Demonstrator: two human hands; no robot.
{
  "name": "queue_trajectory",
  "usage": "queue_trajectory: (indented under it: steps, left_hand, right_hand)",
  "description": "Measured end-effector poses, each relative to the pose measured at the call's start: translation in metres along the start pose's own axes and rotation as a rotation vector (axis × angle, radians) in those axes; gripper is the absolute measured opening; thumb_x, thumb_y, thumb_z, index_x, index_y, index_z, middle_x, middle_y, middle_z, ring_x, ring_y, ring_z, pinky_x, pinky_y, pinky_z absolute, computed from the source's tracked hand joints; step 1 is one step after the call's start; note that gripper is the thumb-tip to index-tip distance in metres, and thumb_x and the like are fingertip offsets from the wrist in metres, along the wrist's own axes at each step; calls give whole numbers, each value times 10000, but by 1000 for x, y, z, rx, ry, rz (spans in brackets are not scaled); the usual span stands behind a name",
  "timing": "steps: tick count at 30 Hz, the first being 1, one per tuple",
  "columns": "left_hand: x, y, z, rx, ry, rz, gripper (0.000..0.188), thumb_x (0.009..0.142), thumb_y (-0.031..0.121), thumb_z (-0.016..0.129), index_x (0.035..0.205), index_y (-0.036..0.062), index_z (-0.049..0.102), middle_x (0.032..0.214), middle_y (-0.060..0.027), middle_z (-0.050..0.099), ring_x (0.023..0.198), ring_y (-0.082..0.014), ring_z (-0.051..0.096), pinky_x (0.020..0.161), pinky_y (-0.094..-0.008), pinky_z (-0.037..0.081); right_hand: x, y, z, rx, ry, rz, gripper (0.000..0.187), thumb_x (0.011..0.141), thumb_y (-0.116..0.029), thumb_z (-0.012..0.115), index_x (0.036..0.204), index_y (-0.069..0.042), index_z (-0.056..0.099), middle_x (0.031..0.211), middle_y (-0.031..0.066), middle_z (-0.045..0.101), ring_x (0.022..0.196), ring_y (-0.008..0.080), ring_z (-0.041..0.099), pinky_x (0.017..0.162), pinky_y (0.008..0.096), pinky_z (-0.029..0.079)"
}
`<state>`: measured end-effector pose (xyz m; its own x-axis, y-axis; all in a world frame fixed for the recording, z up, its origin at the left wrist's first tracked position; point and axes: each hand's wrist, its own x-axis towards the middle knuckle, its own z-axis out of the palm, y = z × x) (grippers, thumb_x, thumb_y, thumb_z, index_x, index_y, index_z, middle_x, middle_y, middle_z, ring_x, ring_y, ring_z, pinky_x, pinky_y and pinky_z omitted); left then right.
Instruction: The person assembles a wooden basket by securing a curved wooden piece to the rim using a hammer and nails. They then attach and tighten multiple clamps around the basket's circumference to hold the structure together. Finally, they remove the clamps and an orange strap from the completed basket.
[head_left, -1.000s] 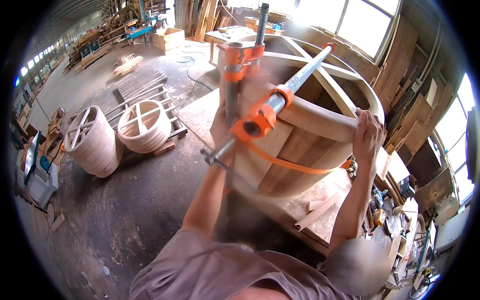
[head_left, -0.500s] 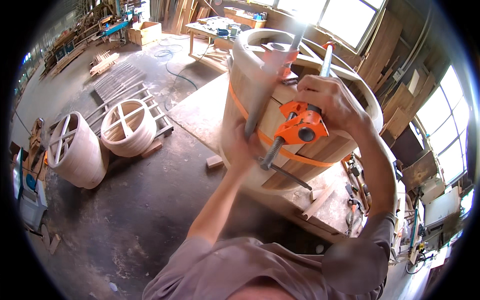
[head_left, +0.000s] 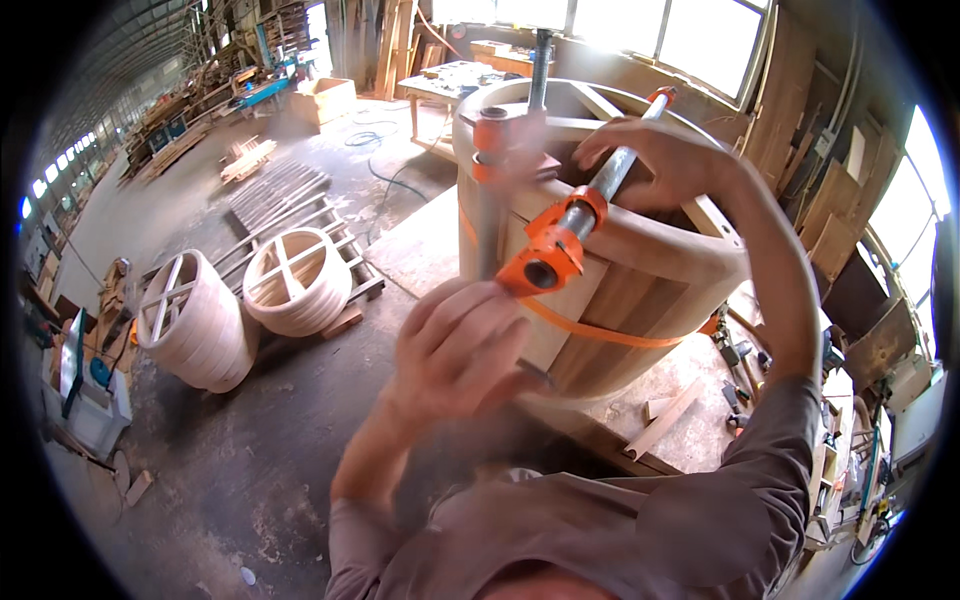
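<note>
An orange-headed pipe clamp [head_left: 542,268] lies across the rim of a large oval wooden tub [head_left: 610,305], its silver pipe sloping up to the far side. My left hand [head_left: 465,345] is closed at the clamp's near end, over the screw and its handle, which the fingers mostly hide. My right hand [head_left: 670,160] arches over the pipe with fingers stretched and apart, not wrapped round it. A second pipe clamp [head_left: 490,145] stands on the tub's left side, with a skin-coloured blur beside it that I cannot make out. An orange strap [head_left: 600,332] circles the tub.
The tub stands on a pale worktop [head_left: 410,235]. Wood offcuts [head_left: 665,420] and hand tools [head_left: 740,385] lie at its right. Two smaller wooden tubs with cross-braces, a tall one [head_left: 195,325] and a short one [head_left: 300,285], stand left by a slatted rack [head_left: 285,215].
My left hand has moved down from the left clamp's pipe to the near end of the other clamp. My right hand has loosened and shifted up along the pipe. The view has tilted.
</note>
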<state>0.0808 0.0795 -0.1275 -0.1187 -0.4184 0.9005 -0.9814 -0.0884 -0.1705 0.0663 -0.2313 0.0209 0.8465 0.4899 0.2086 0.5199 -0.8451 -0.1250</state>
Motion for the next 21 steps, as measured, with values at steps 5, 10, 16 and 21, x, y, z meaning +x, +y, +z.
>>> queue_trajectory:
  steps: [5, 10, 16, 21]
  left_hand:
    - [8, 0, 12, -430, 141, -430, 204, 956, 213, 497, 913, 33, 584, 718, -84, 538, 685, -233, 630, 593, -360, 557]
    - [5, 2, 12, -1666, 787, -1191, 325, 999, 125, 397, 1298, 1, 429, 1067, -139, 608, 891, -272, 652, 550, -421, 609]
    - [-30, 2, 36, -121, 426, -684, 400, 942, 81, 457, 1311, -72, 428, 1106, -183, 617, 897, -270, 651, 784, -376, 548]
    - [-34, 72, 38, -818, 262, -627, 292, 951, 62, 424, 1181, -92, 516, 819, -183, 679, 781, -235, 672, 688, -318, 537]
  right_hand:
    - [2, 81, 5, -423, -218, 250, 239, 688, -103, 663, 923, -59, 669, 813, 126, 654, 784, 266, 639, 702, 404, 496]
    - [13, 104, 25, -333, -113, 232, 56, 667, -113, 668, 650, -62, 654, 635, 121, 631, 629, 295, 634, 592, 412, 489]
    - [1, 114, 34, -397, 64, 138, 77, 610, -74, 645, 569, -81, 580, 616, 129, 594, 644, 336, 595, 595, 438, 467]
    - [-9, 124, 12, -507, 377, 0, 81, 637, -101, 663, 591, -74, 602, 606, 132, 600, 624, 344, 603, 590, 438, 476]
